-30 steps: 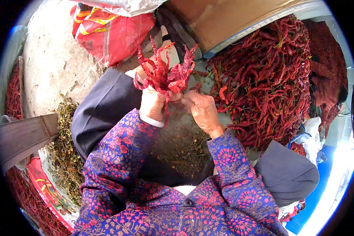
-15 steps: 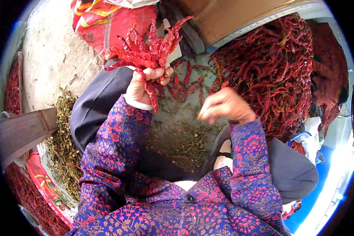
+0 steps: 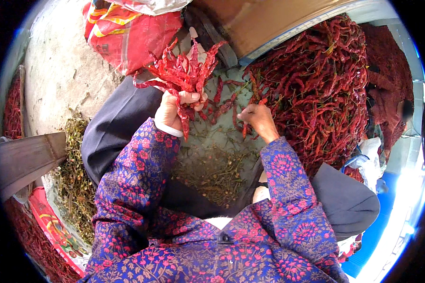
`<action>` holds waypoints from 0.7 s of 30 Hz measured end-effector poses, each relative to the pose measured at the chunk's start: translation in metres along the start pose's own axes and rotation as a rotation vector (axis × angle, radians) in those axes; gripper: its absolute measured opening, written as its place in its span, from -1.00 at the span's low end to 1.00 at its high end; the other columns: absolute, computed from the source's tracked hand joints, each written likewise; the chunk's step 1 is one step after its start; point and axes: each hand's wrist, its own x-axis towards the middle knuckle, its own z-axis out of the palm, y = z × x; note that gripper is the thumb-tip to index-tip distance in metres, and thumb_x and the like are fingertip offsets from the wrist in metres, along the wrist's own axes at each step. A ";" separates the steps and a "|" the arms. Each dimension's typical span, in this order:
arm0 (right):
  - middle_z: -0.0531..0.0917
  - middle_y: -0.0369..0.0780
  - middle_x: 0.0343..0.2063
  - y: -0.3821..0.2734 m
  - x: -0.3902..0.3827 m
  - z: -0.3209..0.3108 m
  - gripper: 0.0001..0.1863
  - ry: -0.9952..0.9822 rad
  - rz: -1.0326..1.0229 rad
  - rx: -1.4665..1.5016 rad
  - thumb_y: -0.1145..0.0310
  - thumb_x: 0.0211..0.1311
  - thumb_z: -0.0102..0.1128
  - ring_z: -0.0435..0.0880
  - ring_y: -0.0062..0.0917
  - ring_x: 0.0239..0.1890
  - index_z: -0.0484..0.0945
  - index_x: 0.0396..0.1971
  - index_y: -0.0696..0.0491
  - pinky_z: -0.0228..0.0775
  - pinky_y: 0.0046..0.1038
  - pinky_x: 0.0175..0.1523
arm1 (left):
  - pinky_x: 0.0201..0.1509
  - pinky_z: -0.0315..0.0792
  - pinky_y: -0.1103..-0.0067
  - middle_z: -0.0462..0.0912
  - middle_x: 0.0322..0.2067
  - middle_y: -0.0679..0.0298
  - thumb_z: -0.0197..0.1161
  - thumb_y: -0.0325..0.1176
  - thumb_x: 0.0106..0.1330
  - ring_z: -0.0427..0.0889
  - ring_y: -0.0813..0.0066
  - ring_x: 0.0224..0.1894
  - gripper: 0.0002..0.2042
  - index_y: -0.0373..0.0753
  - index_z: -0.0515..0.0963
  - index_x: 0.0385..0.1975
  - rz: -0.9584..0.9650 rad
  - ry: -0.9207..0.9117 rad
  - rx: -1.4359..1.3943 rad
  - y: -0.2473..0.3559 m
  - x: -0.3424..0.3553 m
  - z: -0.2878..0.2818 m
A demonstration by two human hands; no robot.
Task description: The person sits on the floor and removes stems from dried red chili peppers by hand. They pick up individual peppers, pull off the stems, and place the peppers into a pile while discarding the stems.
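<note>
A: Left hand?
B: Left hand (image 3: 170,113) is closed round a bunch of red peppers (image 3: 186,70), thumb across the base. Tips fan out above the fist; one pepper dangles below it.
A: Why that grip?
B: Likely because holding the narrow end keeps many together and leaves the dry tips uncrushed.
A: Right hand?
B: Right hand (image 3: 261,121) is apart from the bunch, to the right of the left hand, fingertips drawn together. Can't tell if they pinch anything; a single pepper (image 3: 244,130) shows right under them.
A: Other peppers?
B: Loose peppers (image 3: 224,101) lie between the hands, a bit beyond them. Big heap (image 3: 316,89) is just right of the right hand, probably for easy reach.
A: Nearer the body?
B: Dry stems (image 3: 217,179), scattered on the floor (image 3: 203,142) below both hands, presumably where bits drop. Red sack (image 3: 137,40) sits beyond the left hand, seemingly clear of both arms.
</note>
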 end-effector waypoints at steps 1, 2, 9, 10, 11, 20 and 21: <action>0.54 -0.13 -0.69 0.000 0.005 0.005 -0.77 0.023 -0.012 -0.055 0.31 -0.20 0.28 0.54 -0.36 -0.57 0.53 -0.69 0.18 0.33 -0.40 -0.42 | -0.46 0.28 0.67 0.47 -0.42 0.23 0.15 -0.52 -0.04 0.42 0.41 -0.36 -0.72 -0.36 0.40 -0.26 -0.013 0.000 -0.003 -0.002 0.001 -0.001; 0.55 -0.11 -0.67 0.000 0.009 0.009 -0.76 0.046 -0.024 -0.111 0.29 -0.20 0.29 0.56 -0.31 -0.54 0.53 -0.69 0.18 0.33 -0.37 -0.41 | -0.46 0.28 0.67 0.47 -0.42 0.23 0.15 -0.52 -0.04 0.42 0.41 -0.36 -0.72 -0.35 0.40 -0.27 -0.025 0.001 -0.006 -0.003 0.003 -0.002; 0.58 -0.11 -0.58 0.007 0.025 0.027 -0.83 0.151 -0.078 -0.311 0.33 -0.18 0.24 0.57 -0.28 -0.41 0.54 -0.67 0.13 0.38 -0.35 -0.29 | -0.49 0.28 0.68 0.48 -0.42 0.23 0.16 -0.53 -0.06 0.42 0.44 -0.39 -0.72 -0.35 0.41 -0.28 -0.008 0.014 -0.027 -0.006 0.001 -0.003; 0.58 -0.12 -0.58 0.013 0.027 0.019 -0.84 0.122 -0.098 -0.224 0.34 -0.18 0.23 0.57 -0.28 -0.42 0.54 -0.67 0.13 0.38 -0.35 -0.29 | -0.49 0.28 0.68 0.48 -0.42 0.23 0.16 -0.53 -0.06 0.42 0.44 -0.39 -0.72 -0.35 0.41 -0.28 -0.022 0.015 -0.025 -0.007 0.002 -0.002; 0.58 -0.14 -0.61 0.019 0.028 0.012 -0.88 0.116 -0.142 -0.150 0.38 -0.21 0.22 0.58 -0.32 -0.45 0.55 -0.65 0.11 0.38 -0.41 -0.30 | -0.49 0.28 0.68 0.48 -0.42 0.23 0.16 -0.53 -0.06 0.42 0.44 -0.38 -0.72 -0.35 0.41 -0.28 -0.035 0.017 -0.021 -0.006 0.001 -0.002; 0.58 -0.22 -0.66 0.013 0.018 -0.047 -0.93 0.081 0.161 0.375 0.53 -0.14 0.12 0.51 -0.58 -0.62 0.56 -0.64 0.20 0.32 -0.57 -0.48 | -0.48 0.29 0.67 0.48 -0.42 0.23 0.16 -0.53 -0.05 0.43 0.43 -0.37 -0.73 -0.36 0.42 -0.28 -0.029 0.020 -0.008 -0.007 0.001 -0.004; 0.58 -0.22 -0.67 0.020 0.017 -0.043 -0.93 0.083 0.076 0.347 0.53 -0.13 0.12 0.50 -0.58 -0.63 0.56 -0.64 0.20 0.32 -0.57 -0.49 | -0.48 0.29 0.67 0.48 -0.43 0.23 0.16 -0.53 -0.05 0.43 0.43 -0.37 -0.73 -0.36 0.42 -0.28 -0.032 0.010 -0.016 -0.007 0.002 -0.005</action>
